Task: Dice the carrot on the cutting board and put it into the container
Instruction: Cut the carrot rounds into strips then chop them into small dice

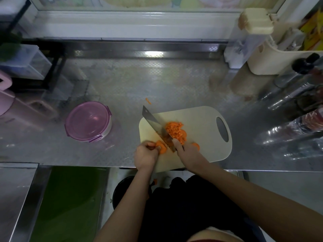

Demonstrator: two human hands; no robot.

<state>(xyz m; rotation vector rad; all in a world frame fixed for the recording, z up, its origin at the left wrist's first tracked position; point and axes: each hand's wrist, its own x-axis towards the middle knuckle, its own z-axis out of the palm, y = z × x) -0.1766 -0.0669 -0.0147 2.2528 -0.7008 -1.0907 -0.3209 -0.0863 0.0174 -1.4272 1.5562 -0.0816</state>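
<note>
**Carrot partly diced, container lidded**

Left hand point(146, 153) curled its fingers over the uncut carrot slices point(161, 145) at the near edge of the cutting board point(201, 123), probably to pin them and keep the fingertips tucked from the edge. Right hand point(185, 151) was wrapped round the handle of the cleaver point(157, 128), wrist low, with the blade angled away to the left just beside those slices. Diced carrot point(174, 130) lay heaped beyond the blade. The container point(88, 121) stood well apart on the bench point(122, 84), its purple lid on.

On the steel surface point(122, 88), a cream basket point(272, 62) sits at two o'clock, dark-capped bottles point(295, 84) at three, clear plastic drawers point(28, 62) at ten, and pink tubs point(6, 100) at nine o'clock.
</note>
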